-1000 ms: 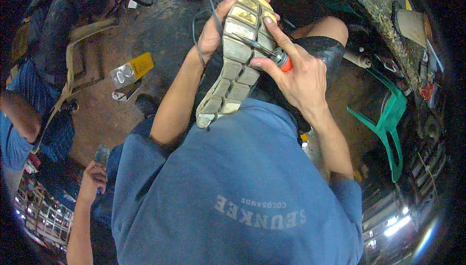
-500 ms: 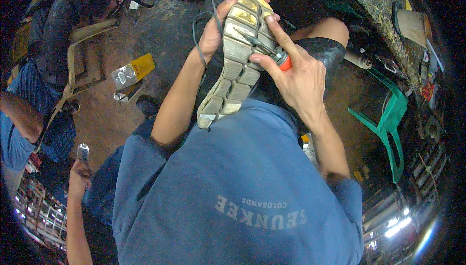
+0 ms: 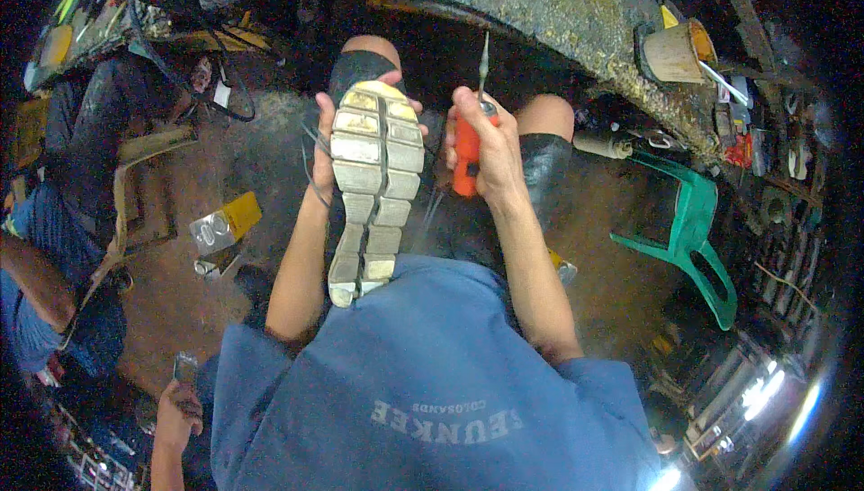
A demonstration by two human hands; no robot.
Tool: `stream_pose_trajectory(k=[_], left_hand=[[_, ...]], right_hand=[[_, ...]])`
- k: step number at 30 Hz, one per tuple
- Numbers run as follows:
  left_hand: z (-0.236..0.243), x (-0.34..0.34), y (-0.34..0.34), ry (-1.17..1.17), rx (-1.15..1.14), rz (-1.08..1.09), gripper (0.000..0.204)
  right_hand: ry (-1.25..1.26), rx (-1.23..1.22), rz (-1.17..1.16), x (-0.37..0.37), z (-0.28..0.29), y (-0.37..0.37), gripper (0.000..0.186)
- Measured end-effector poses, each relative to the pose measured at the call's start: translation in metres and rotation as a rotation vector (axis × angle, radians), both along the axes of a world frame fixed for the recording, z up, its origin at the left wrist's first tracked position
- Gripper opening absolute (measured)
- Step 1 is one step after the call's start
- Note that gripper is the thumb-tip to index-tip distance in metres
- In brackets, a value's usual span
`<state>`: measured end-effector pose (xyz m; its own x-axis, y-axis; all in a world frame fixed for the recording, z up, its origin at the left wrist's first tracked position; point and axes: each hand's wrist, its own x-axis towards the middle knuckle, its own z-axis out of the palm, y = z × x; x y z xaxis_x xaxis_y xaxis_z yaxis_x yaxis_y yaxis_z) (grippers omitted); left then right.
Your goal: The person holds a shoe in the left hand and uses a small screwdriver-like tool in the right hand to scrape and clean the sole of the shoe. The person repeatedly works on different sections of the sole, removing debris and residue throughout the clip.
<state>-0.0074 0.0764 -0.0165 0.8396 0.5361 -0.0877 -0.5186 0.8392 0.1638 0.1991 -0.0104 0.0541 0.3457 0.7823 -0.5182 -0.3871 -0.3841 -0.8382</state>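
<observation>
A worn sports shoe (image 3: 371, 187) stands sole-up against my lap, its pale segmented sole facing me. My left hand (image 3: 326, 142) grips its upper end from the left, fingers curled round the edge. My right hand (image 3: 484, 151) is just to the right of the shoe, apart from it, closed round an awl with an orange-red handle (image 3: 465, 156). The awl's thin metal spike (image 3: 483, 57) points up and away. Dark thread (image 3: 310, 176) hangs by the shoe's left side. My knees in dark knee sleeves show beyond the shoe.
A rough grey work surface (image 3: 540, 5) curves across the top, with a tan cup (image 3: 673, 52) of tools on it. A green plastic stool (image 3: 693, 230) stands at right. A yellow and silver box (image 3: 225, 223) lies on the dirt floor at left. Another person's hand (image 3: 178, 396) holds a phone at lower left.
My right hand has come off the sole and moved right, lifting the awl with its spike now pointing up. The shoe stays in my left hand. The view has tilted.
</observation>
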Motion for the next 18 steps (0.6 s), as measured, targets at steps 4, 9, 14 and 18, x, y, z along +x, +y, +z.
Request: stream_pose_trajectory(k=[4, 9, 14, 18], left_hand=[[0.000, -0.006, 0.000, 0.029, 0.005, 0.015, 0.108], [-0.003, -0.008, 0.001, 0.021, 0.001, 0.014, 0.103], [0.000, -0.006, 0.002, -0.034, -0.009, -0.004, 0.100], [0.005, -0.005, 0.000, 0.016, -0.024, -0.009, 0.098]], right_hand=[[-0.185, 0.011, -0.042, -0.009, -0.013, 0.041, 0.052], [-0.159, -0.004, -0.112, -0.012, -0.012, 0.060, 0.057], [-0.161, -0.006, -0.163, -0.008, -0.011, 0.065, 0.059], [-0.220, -0.025, -0.181, -0.007, -0.013, 0.068, 0.058]])
